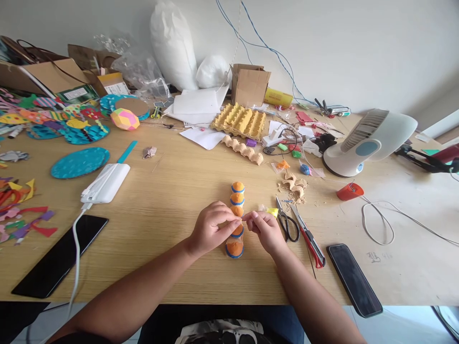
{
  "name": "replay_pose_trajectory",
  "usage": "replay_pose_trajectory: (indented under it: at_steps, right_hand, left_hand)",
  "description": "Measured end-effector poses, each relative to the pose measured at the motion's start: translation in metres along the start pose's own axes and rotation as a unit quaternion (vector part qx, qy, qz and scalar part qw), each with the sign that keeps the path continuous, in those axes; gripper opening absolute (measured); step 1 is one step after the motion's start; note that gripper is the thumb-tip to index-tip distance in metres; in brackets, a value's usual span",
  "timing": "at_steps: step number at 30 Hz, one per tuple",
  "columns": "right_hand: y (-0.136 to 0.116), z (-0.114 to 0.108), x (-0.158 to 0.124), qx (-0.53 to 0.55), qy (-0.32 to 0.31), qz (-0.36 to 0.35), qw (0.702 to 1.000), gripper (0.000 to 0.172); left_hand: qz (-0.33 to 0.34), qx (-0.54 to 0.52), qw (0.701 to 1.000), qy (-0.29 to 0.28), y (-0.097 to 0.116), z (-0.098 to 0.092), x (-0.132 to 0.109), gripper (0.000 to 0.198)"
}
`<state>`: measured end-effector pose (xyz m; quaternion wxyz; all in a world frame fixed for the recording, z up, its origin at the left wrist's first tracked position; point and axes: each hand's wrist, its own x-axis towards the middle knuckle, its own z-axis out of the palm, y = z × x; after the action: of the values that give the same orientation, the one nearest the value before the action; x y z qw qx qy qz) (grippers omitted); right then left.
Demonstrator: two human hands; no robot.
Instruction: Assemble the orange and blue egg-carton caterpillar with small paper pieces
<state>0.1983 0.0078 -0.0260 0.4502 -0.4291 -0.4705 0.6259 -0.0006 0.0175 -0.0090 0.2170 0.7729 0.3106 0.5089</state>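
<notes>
A strip of orange egg-carton humps (237, 199) with blue bands lies lengthwise on the wooden table in front of me. Over its middle, my left hand (215, 227) is pinched, thumb against fingertips. My right hand (264, 229) is closed too, its fingertips meeting those of the left. Whatever is between the fingers is too small to make out. The hands hide part of the strip's middle humps. Just right of my right hand are a scrap of yellow clay (271, 211), black-handled scissors (289, 224) and a red utility knife (311, 241).
A phone (355, 279) lies at the right front, a white fan (366, 138) behind it. On the left are a power bank (107, 182), a dark tablet-like slab (60, 255) and paper scraps (28, 215). A yellow egg tray (239, 122) and a cardboard box (250, 86) stand behind.
</notes>
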Motion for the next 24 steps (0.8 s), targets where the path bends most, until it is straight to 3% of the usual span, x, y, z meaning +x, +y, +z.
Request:
replay_pose_trajectory:
  at_steps: [10, 15, 24]
  right_hand:
    - [-0.0009, 0.0004, -0.0016, -0.003, -0.002, 0.003, 1.000, 0.053]
    - [0.0012, -0.0008, -0.0021, -0.007, -0.007, 0.000, 1.000, 0.047]
    - [0.0016, 0.0006, -0.0024, 0.003, 0.003, -0.016, 1.000, 0.038]
  left_hand:
    - [0.000, 0.006, 1.000, -0.004, 0.0031, 0.0005, 0.0031, 0.006]
    - [-0.012, 0.003, 1.000, -0.013, 0.0020, -0.0014, 0.0005, 0.014]
    - [0.019, 0.031, 0.999, -0.009, 0.0009, 0.0013, 0.0010, 0.009]
